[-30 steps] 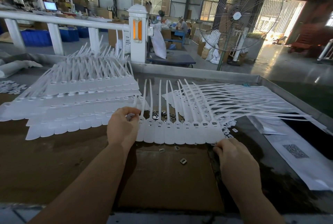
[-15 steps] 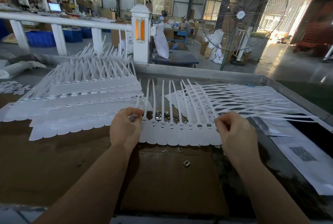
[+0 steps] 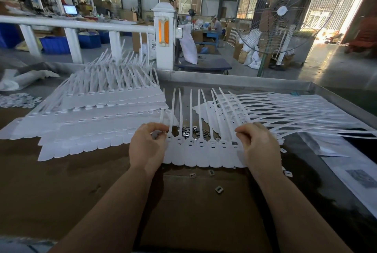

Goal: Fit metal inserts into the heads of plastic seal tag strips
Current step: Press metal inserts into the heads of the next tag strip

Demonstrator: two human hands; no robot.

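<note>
A joined row of white plastic seal tag strips (image 3: 202, 155) lies flat in front of me, tails pointing away. My left hand (image 3: 148, 146) pinches the head at the row's left end. My right hand (image 3: 259, 146) pinches a head near the row's right end; whether an insert sits under its fingertips is hidden. Dark slots show in the heads between my hands. Small metal inserts (image 3: 191, 131) lie in a heap just behind the row, under the tails. A few loose inserts (image 3: 218, 189) lie on the brown board in front of the row.
Stacked rows of strips (image 3: 91, 118) cover the table's left. Another fanned pile of strips (image 3: 285, 110) spreads to the right. Printed plastic bags (image 3: 350, 171) lie at the right edge. The table's metal rim (image 3: 234, 83) runs along the back. A big fan (image 3: 281, 12) stands beyond.
My right hand rose from the row's near right edge and came in over the heads at the right end, fingers pinched. The left hand stayed on the left end.
</note>
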